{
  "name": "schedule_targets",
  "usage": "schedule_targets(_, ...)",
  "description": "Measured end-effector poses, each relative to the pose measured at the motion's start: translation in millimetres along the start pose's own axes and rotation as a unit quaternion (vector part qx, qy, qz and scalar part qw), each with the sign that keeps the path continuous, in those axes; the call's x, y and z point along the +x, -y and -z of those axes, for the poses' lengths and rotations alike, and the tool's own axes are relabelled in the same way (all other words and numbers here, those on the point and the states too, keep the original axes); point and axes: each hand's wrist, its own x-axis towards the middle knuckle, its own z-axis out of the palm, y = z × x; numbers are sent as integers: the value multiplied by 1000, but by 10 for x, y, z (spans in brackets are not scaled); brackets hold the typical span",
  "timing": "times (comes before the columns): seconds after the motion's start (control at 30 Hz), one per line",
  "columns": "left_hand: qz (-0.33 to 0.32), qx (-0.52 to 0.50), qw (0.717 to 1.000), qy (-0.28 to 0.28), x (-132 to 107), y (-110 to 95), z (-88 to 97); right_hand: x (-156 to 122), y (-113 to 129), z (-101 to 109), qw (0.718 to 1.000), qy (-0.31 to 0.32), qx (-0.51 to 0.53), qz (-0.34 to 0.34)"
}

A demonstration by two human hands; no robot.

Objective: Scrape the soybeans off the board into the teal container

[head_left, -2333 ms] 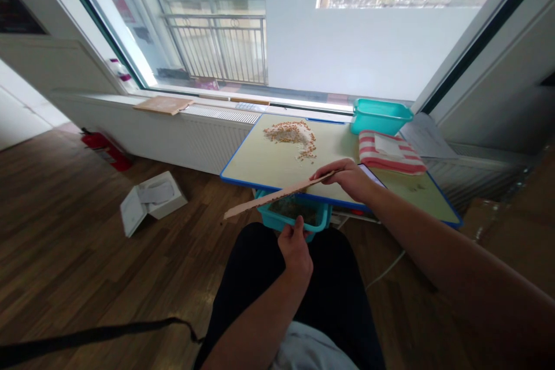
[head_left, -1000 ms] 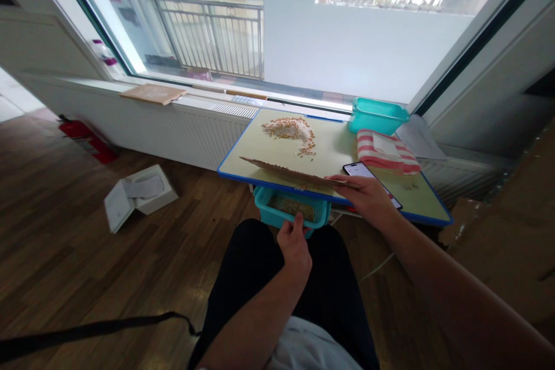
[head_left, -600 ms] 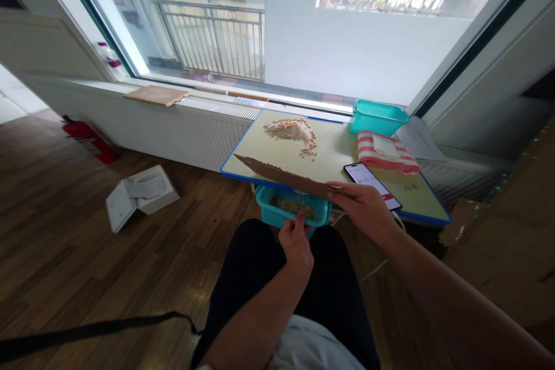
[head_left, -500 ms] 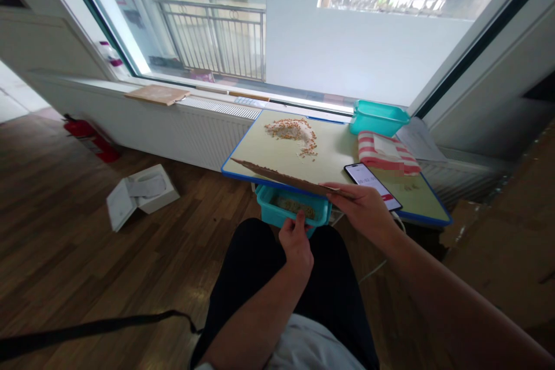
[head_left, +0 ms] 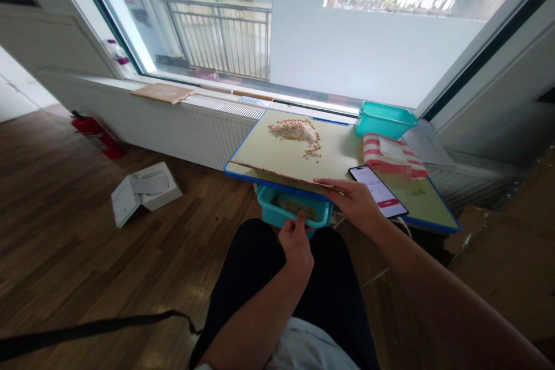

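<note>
My left hand [head_left: 297,243] is closed on the near rim of a teal plastic tub [head_left: 269,214], thumb over the edge. Greenish-brown grains [head_left: 292,206] cover the bottom of the tub, which sits just below the table's front edge, above my lap. In my right hand [head_left: 355,202] is the right end of a long, thin piece of cardboard [head_left: 277,175], lying along that front edge over the tub. Farther back on the pale table [head_left: 338,156], a curved heap of white and orange grains [head_left: 295,130] is spread out, apart from the cardboard.
A phone [head_left: 381,193] with a lit screen and cable lies right of my right hand. Behind it are a red-and-white striped cloth [head_left: 375,153] and a second teal tub [head_left: 384,121]. On the floor at left stand an open white box [head_left: 162,188] and a fire extinguisher [head_left: 97,136].
My right hand has tilted the cardboard flatter and lowered it towards the table's front edge. My left hand keeps its hold on the tub, and the view has shifted slightly.
</note>
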Motion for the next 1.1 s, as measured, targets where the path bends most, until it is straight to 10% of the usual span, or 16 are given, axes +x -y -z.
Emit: schedule_targets(1.1,-1,5,1000,-26,58,-117,5,-181,-26,164,1000,-1,5,-7)
